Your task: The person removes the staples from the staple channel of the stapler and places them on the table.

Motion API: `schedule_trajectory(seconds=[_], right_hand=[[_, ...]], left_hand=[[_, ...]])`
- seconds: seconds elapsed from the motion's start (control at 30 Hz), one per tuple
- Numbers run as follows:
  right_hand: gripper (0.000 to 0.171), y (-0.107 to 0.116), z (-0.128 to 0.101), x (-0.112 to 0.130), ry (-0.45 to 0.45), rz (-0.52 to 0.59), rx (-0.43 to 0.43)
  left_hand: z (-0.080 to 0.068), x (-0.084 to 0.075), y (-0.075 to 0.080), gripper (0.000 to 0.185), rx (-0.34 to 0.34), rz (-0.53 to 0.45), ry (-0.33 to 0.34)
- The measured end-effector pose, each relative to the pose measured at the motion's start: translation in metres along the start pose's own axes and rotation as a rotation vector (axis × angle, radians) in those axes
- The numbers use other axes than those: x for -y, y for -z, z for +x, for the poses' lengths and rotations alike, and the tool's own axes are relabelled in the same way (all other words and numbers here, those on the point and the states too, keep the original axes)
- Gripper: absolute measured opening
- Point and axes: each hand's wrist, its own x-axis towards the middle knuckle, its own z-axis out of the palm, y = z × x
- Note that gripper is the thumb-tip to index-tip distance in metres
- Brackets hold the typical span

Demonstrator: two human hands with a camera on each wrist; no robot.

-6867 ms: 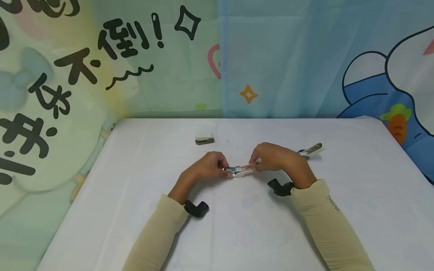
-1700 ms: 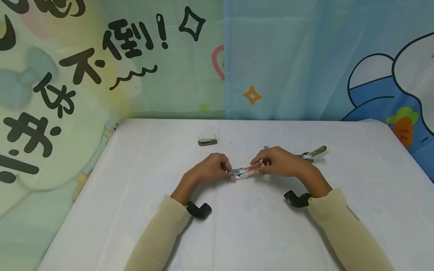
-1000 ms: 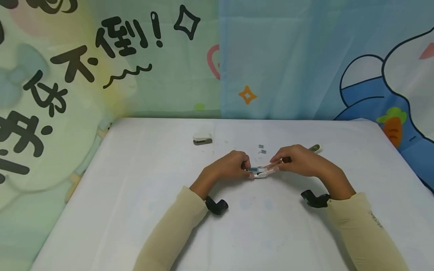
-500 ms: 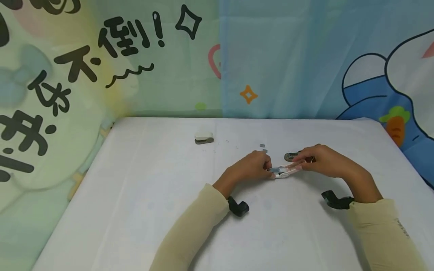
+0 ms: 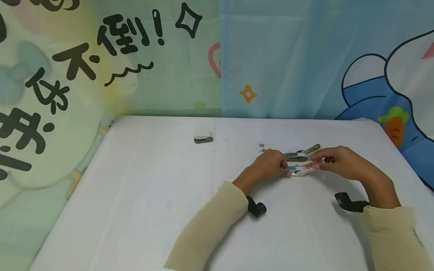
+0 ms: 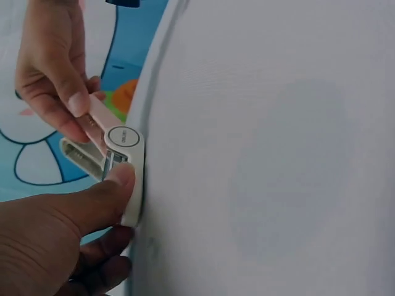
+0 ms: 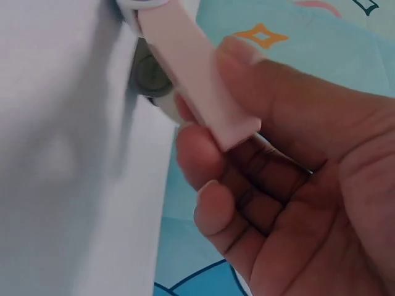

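Note:
A small pink and white stapler (image 5: 300, 173) is opened out, its pink top arm swung up from the white base. My left hand (image 5: 269, 164) pinches the white end between thumb and fingers, seen closely in the left wrist view with the thumb over the metal staple channel (image 6: 112, 161). The pink arm (image 7: 192, 69) is held between thumb and fingers of my right hand (image 5: 344, 164). Just behind lies a second stapler (image 5: 310, 150), olive and white, also opened out on the table.
At the back stands a closed white and grey stapler (image 5: 203, 138). A short grey staple strip (image 5: 262, 145) lies behind my left hand, with tiny loose bits scattered about. The white table (image 5: 145, 210) ends at printed curtains (image 5: 288, 60).
Both hands have carried the pink and white stapler rightward across the table. The olive stapler, earlier partly covered by my right hand, now shows, while my left hand overlaps the second grey strip.

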Motion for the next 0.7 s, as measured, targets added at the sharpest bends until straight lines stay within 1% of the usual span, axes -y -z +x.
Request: schedule_trajectory(seconds=[0.1, 0.2, 0.33, 0.4, 0.47, 0.53, 0.63, 0.7], right_hand=[[0.025, -0.002, -0.001, -0.004, -0.011, 0.023, 0.012], [0.024, -0.003, 0.001, -0.005, -0.014, 0.033, 0.032], [0.024, -0.003, 0.003, 0.000, -0.001, -0.009, 0.051], [0.025, -0.001, 0.004, 0.005, 0.006, -0.041, 0.040], [0.027, 0.000, 0.005, 0.012, 0.004, -0.065, -0.001], [0.030, 0.000, 0.006, 0.022, -0.001, -0.092, -0.070], [0.032, 0.000, 0.010, 0.037, 0.000, -0.097, -0.179], [0.032, -0.001, 0.014, 0.047, 0.014, -0.080, -0.232]], left_hand=[[0.002, -0.004, -0.003, 0.021, 0.012, 0.005, 0.037], [0.002, -0.006, -0.003, 0.021, 0.026, 0.014, 0.053], [0.000, -0.007, -0.002, 0.023, 0.037, 0.043, 0.065], [-0.001, -0.008, -0.001, 0.024, 0.047, 0.064, 0.071], [-0.002, -0.008, 0.000, 0.027, 0.061, 0.070, 0.074], [-0.002, -0.007, 0.003, 0.035, 0.075, 0.062, 0.081], [-0.002, -0.002, 0.006, 0.052, 0.075, -0.011, 0.087], [-0.005, 0.004, 0.011, 0.061, 0.051, -0.069, 0.083]])
